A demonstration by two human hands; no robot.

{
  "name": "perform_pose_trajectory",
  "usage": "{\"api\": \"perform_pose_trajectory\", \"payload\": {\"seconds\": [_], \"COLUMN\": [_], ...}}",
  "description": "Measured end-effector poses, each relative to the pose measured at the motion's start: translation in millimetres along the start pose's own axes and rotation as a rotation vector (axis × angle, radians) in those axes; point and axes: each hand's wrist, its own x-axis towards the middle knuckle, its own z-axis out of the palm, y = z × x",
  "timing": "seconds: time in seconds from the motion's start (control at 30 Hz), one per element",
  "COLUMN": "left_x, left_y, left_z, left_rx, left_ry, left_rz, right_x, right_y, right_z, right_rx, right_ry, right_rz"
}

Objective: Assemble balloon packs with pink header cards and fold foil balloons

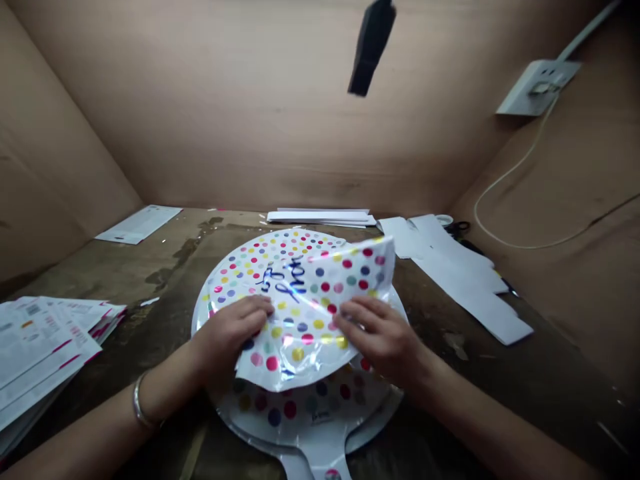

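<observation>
A booth lined with tan cardboard [250,113] closes around a scarred wooden table [450,407], where a round foil balloon [295,407] printed with multicoloured polka dots lies flat, its tail pointing toward the person at the table's near edge. The balloon's upper layer is doubled over in a crinkled flap [325,287] bearing black lettering, and both hands work on that flap with palms down, spread to either side of its centre. The left hand [231,337] presses with its fingers [255,310] together, while the right hand [383,337] lies flatter, its fingers [355,317] slightly apart; neither is clamped. A stack of printed leaflets [45,340] sits just beside the left forearm, and cut white paper pieces [455,273] lie well to the right, near black-handled scissors [457,228]. A wall socket [537,87] feeds a white cable [510,167], and a metal bracelet [139,400] circles the left wrist.
</observation>
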Motion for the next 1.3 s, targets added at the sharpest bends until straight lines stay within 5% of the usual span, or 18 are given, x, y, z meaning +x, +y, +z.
{"api": "perform_pose_trajectory", "payload": {"seconds": [0.1, 0.23, 0.4, 0.63, 0.77, 0.97, 1.3], "left_x": [-25, -35, -34, -16, -7, -10, -9], "left_y": [-9, -16, -17, -1, -1, 1, 10], "left_z": [16.3, 17.5, 12.6, 16.0, 22.7, 24.6, 26.9], "left_rx": [0.052, 0.073, -0.021, 0.097, 0.125, 0.167, 0.527], "left_ry": [-0.255, -0.319, -0.226, -0.122, -0.048, -0.02, -0.309], "left_rz": [-0.025, -0.111, -0.19, -0.679, -0.818, -0.761, -0.741], "right_x": [-27, -38, -37, -16, -5, 4, 13], "right_y": [-18, -23, -16, -12, -12, -11, -10], "right_z": [29, 34, 29, 36, 46, 56, 57], "right_rx": [0.196, 0.48, 0.606, 0.54, 0.311, 0.134, 0.076], "right_ry": [-0.151, -0.263, -0.26, -0.342, -0.426, -0.506, -0.621], "right_rz": [0.073, 0.332, 0.434, 0.835, 0.946, 0.98, 0.968]}}
